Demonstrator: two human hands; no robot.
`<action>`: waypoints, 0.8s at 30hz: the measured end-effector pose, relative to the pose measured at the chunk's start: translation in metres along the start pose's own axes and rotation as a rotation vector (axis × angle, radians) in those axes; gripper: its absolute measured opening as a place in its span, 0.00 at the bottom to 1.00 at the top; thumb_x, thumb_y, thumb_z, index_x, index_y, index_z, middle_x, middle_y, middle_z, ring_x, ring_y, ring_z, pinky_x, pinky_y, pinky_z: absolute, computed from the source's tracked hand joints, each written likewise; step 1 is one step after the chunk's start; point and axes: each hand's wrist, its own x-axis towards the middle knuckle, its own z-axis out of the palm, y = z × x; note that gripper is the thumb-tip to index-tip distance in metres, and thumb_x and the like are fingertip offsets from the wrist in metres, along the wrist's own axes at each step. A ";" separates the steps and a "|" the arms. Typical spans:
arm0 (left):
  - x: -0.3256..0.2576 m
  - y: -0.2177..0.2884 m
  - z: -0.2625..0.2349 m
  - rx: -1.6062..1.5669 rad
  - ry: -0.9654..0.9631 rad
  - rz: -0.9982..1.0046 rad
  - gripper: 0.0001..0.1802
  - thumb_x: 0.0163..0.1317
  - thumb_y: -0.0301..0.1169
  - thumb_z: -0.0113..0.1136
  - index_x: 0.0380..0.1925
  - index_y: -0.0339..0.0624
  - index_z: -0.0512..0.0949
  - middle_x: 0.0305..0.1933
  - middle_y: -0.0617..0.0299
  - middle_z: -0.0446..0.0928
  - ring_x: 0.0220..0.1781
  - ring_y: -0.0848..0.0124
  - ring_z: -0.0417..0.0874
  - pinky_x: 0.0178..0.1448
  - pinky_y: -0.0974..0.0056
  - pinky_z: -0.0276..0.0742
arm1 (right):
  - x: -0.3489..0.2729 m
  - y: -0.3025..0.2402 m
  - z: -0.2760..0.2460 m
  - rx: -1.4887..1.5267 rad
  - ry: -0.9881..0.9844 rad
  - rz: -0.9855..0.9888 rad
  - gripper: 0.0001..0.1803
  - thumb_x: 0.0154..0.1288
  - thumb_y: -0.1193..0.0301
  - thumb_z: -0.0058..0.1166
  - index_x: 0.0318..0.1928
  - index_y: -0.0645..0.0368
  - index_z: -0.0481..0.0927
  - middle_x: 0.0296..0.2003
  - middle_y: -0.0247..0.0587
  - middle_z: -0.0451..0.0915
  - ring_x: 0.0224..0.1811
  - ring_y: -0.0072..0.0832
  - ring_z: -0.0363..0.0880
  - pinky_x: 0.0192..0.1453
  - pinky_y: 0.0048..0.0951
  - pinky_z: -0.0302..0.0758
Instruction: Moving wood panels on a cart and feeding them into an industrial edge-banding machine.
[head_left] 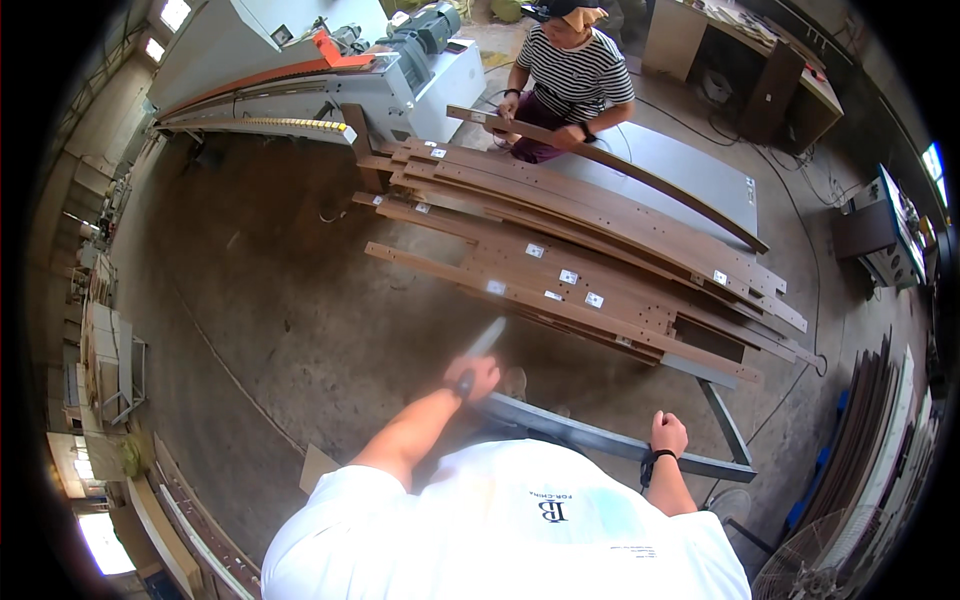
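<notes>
My left hand [474, 377] is closed on a pale flat strip [487, 337], which points away from me; motion blur hides its exact kind. Just beyond the strip's tip lies the nearest brown board [430, 262] of a stack, with a white label [496, 287] on it. Over to the right, my right hand [669, 433] is curled into a fist beside the grey metal frame [585, 432]. Whatever its fingers may hold is hidden. Several long brown boards [600, 215] with holes, cutouts and white labels rest in layers beyond the frame.
Across the stack a co-worker [575, 75] in a striped shirt holds a long narrow board [640, 172]. A grey panel [690, 165] lies beside them. A large machine [410, 75] stands at the far left. Cables cross the floor; boards [850, 450] and a fan [815, 555] stand at right.
</notes>
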 end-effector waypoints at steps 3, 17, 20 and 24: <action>-0.001 -0.001 0.002 -0.001 0.014 -0.006 0.18 0.70 0.45 0.57 0.33 0.42 0.85 0.36 0.45 0.88 0.42 0.43 0.89 0.50 0.42 0.84 | 0.000 0.000 0.001 0.002 0.000 -0.001 0.23 0.72 0.49 0.58 0.32 0.55 0.87 0.35 0.52 0.88 0.42 0.55 0.88 0.49 0.52 0.83; -0.002 0.006 -0.016 0.003 -0.129 -0.034 0.18 0.74 0.44 0.54 0.41 0.43 0.85 0.45 0.45 0.87 0.50 0.42 0.87 0.57 0.43 0.82 | -0.002 -0.003 -0.001 -0.001 -0.010 0.000 0.23 0.73 0.49 0.57 0.31 0.55 0.86 0.34 0.52 0.88 0.41 0.56 0.87 0.49 0.52 0.83; -0.002 0.006 -0.015 -0.003 -0.117 -0.041 0.18 0.74 0.44 0.54 0.41 0.43 0.85 0.45 0.45 0.87 0.50 0.43 0.87 0.57 0.44 0.82 | -0.001 -0.002 0.000 0.002 -0.014 0.000 0.23 0.73 0.49 0.57 0.31 0.56 0.86 0.34 0.52 0.88 0.41 0.57 0.87 0.48 0.52 0.82; -0.002 0.005 -0.013 -0.011 -0.113 -0.043 0.18 0.74 0.44 0.55 0.40 0.43 0.85 0.45 0.45 0.87 0.50 0.42 0.87 0.56 0.44 0.82 | 0.001 0.001 0.003 -0.010 -0.011 -0.001 0.24 0.73 0.49 0.57 0.31 0.56 0.86 0.34 0.52 0.88 0.41 0.56 0.87 0.48 0.52 0.82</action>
